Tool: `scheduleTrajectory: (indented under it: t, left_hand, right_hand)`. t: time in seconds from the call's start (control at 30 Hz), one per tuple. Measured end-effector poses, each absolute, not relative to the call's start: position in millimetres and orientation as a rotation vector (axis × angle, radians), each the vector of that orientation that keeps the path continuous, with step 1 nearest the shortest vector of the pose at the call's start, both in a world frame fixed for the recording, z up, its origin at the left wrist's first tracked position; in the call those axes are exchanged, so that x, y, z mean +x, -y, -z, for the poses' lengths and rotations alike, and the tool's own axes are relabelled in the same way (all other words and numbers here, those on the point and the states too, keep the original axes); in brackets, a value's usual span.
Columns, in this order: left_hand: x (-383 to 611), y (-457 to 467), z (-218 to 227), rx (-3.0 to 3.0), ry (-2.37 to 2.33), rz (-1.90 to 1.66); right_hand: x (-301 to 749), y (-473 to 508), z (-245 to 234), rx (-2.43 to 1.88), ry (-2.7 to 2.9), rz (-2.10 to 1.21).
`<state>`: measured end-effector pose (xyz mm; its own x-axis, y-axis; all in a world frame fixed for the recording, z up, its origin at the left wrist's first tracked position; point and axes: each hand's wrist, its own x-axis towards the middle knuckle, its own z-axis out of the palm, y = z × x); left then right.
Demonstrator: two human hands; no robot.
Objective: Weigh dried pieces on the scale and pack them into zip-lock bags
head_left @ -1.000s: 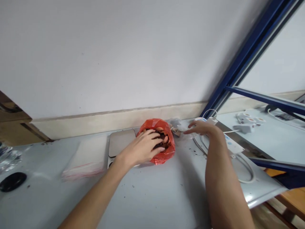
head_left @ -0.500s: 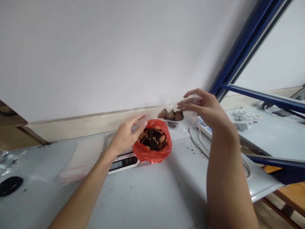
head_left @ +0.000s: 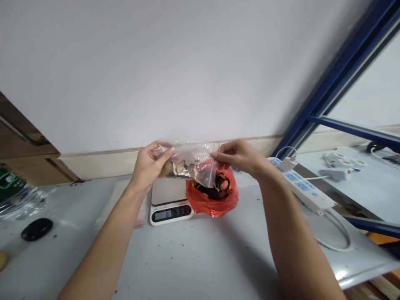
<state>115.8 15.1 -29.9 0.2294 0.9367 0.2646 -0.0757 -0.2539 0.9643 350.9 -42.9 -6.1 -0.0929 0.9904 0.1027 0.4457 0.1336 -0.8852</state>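
Note:
Both my hands hold a clear zip bag (head_left: 200, 162) up in the air by its top corners. My left hand (head_left: 150, 164) pinches the left end and my right hand (head_left: 239, 157) pinches the right end. A few brown dried pieces (head_left: 178, 168) lie in the bag's bottom. Under the bag stands a small white digital scale (head_left: 170, 212) with a lit display. Just right of the scale sits an open red plastic bag (head_left: 212, 200) full of dark and orange dried pieces.
A white power strip (head_left: 304, 187) with a looping cable lies at the right, beside a blue metal frame (head_left: 337, 79). A flat clear bag (head_left: 108, 212) lies left of the scale. A black round object (head_left: 36, 229) and crinkled plastic packaging (head_left: 17, 198) sit far left.
My right hand lifted the clear bag from the table and carried it left over the scale. My left hand left the red bag and took the clear bag's other end.

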Motion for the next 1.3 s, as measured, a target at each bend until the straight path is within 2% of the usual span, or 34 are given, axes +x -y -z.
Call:
scheduleTrajectory:
  t: [0.1,0.27,0.33,0.43,0.5,0.8,1.0,1.1,1.2,1.3]
  left_hand:
    - [109.0,-22.6,35.2,1.552,-0.956,-1.24]
    - [106.9,-24.5,38.3,1.929,-1.192,-1.508]
    - [109.6,-18.1,34.9,2.109,-1.077,-1.291]
    - [114.2,-6.4,29.0,2.199,-0.826,-0.779]
    - [115.8,-1.7,27.0,2.18,-0.751,-0.614]
    - [114.8,-4.1,31.3,2.129,-0.851,-0.593]
    - [110.7,-10.2,27.8,2.103,-0.957,-0.708]
    - [106.2,-12.2,22.5,2.074,-1.126,-0.937]
    - [109.4,-7.7,21.6,2.114,-1.171,-1.021]
    - [119.3,1.6,24.8,2.212,-1.046,-1.015]
  right_hand:
    - [347.2,39.2,10.9,-1.332,1.653,-1.059]
    - [334.5,31.3,20.3,-1.31,1.679,-1.186]
    - [328.1,28.5,23.1,-1.321,1.694,-1.177]
    - [320.1,26.6,25.3,-1.339,1.717,-1.129]
    - [316.9,26.5,25.8,-1.342,1.731,-1.097]
    - [307.8,30.3,20.6,-1.412,1.772,-1.164]
    - [313.1,36.9,13.0,-1.644,1.891,-1.042]
    - [315.7,36.1,15.3,-1.781,1.783,-0.769]
    - [310.0,34.5,19.9,-1.635,1.689,-0.39]
    - [300.0,35.7,23.1,-1.472,1.794,-0.355]
